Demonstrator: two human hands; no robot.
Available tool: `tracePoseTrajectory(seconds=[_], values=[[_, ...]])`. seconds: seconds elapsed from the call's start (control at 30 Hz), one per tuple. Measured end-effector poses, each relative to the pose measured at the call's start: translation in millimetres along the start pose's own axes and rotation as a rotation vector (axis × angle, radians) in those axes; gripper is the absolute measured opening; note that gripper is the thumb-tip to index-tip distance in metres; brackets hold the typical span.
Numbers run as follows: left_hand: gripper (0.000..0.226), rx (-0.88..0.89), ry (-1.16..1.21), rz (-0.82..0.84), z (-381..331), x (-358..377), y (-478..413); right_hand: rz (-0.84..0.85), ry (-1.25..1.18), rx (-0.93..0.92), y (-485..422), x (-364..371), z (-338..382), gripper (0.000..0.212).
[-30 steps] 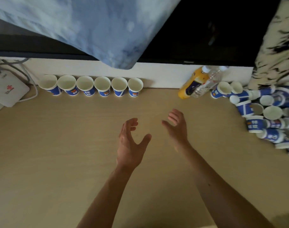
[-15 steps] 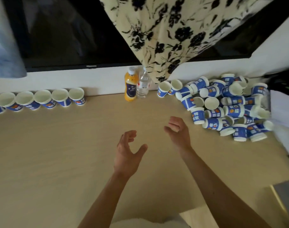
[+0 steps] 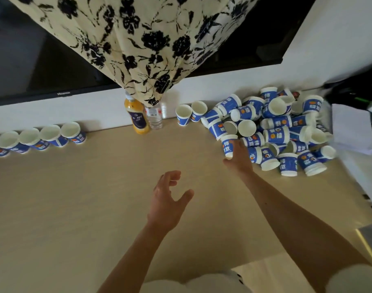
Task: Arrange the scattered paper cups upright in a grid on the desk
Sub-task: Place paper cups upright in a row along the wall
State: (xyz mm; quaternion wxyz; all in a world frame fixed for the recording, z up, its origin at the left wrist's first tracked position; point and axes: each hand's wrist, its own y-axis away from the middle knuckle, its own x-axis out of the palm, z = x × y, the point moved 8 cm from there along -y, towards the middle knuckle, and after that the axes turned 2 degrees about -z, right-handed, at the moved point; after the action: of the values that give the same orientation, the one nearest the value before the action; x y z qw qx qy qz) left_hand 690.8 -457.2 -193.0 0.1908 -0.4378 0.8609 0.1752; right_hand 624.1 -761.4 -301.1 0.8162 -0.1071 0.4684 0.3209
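A row of cups [image 3: 41, 138] is standing along the back edge of the bench [image 3: 75, 208] at its left end, mouths up and sides touching; about six are showing, and the row is running out of view on the left, so the count may be higher. That single line is all of the grid that is in place, so I judge the task to be only beginning: the further rows are not yet started. An orange bottle [image 3: 137, 115] and a clear bottle [image 3: 155, 118] are standing against the back edge near the middle, under a hanging flowered cloth [image 3: 142, 45].

The left hand [image 3: 167, 204] is hovering over the bare middle of the bench, its grip spread wide and holding nothing. The right hand [image 3: 239, 158] is reaching to the near left edge of the heap of cups [image 3: 276, 132] at the back right corner. Its grip is part open, thumb out, fingers touching one cup [image 3: 229, 145]; whether they are closing round it I cannot tell. That cup is standing mouth down, its long axis near vertical, so it needs turning over. In the heap most are lying on their sides pointing every way; two cups [image 3: 190, 113] at its left are already upright.
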Motion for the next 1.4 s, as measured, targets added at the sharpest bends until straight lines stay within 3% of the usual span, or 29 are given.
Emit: tracePoseTrajectory(seconds=[0.13, 0.4, 0.5, 0.73, 0.87, 1.03, 1.1, 1.33, 1.4], values=[[0.048, 0.009, -0.037, -0.02, -0.2, -4.3, 1.5, 0.094, 0.228, -0.098, -22.9, 7.9, -3.4, 0.09], [0.048, -0.011, -0.061, -0.038, 3.2, -4.7, 2.3, 0.159, 0.35, -0.142, -26.4, 15.2, -3.6, 0.1], [0.047, -0.014, -0.063, -0.03, 2.6, 1.0, 2.9, 0.165, 0.314, -0.137, -29.0, 11.6, 3.1, 0.108], [0.047, -0.004, -0.091, -0.025, 3.8, 6.6, 5.2, 0.24, 0.246, -0.104, -52.3, 8.8, 2.9, 0.099], [0.048, 0.001, -0.107, -0.025, 4.0, 4.6, 4.0, 0.266, 0.187, -0.07, -60.0, 7.9, -3.5, 0.081], [0.048, -0.003, -0.107, -0.01, 4.0, 6.0, 2.7, 0.168, 0.2, -0.055, -56.9, 4.8, -11.6, 0.028], [0.046, -0.003, -0.096, -0.003, 3.9, 9.3, 2.0, 0.155, 0.206, -0.035, -48.9, 2.8, -14.5, 0.016], [0.048, 0.01, -0.119, 0.031, 2.1, 27.1, -0.6, 0.247, -0.045, -0.14, -1.8, -8.1, 7.5, 0.005], [0.05, 0.007, -0.134, 0.034, 1.2, 29.9, -3.6, 0.278, -0.151, -0.205, 18.9, -15.0, 25.5, 0.011]])
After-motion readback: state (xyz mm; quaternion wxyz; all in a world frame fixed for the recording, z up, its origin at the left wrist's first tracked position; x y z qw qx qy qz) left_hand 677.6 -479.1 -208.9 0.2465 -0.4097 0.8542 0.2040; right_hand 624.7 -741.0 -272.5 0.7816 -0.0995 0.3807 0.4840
